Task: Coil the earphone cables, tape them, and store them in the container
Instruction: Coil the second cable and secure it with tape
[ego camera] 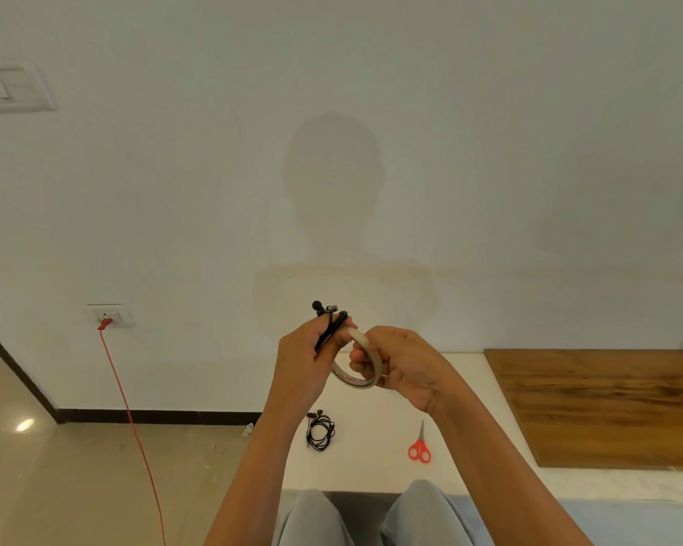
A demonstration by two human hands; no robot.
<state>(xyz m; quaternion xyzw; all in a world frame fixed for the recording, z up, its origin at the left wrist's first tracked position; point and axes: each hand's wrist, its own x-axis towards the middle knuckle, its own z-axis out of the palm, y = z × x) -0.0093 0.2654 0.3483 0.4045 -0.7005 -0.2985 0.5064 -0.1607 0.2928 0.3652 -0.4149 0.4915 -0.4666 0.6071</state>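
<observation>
Left hand (304, 360) raised in front of the wall, grip clamped on a black earphone bundle (329, 325): fingers curled round the folded cable, earbuds sticking out above the knuckles. Right hand (403, 364) just beside it, grip clamped on a beige tape roll (351, 382), fingers hooked through the ring and thumb side over its outer face. Roll is tilted, red print on its inner lower edge; its upper edge meets the left fingertips right next to the bundle. Cannot tell if any tape strip is pulled off or stuck to the cable. Both hands are well above the white tabletop (371, 466). On the tabletop below the left hand lies a second coiled earphone (321, 431), black, loose loops, buds at its top end. Red-handled scissors (420, 447) lie to its right, apart from it, blades pointing away from the person. Wooden board (600, 407) covers the tabletop's right part. Grey-trousered knees (316, 518) at the near edge. Left side: red cable (135, 427) plugged into a wall socket (109, 314), running down across the floor. Switch plate (12, 88) high on the wall at far left.
</observation>
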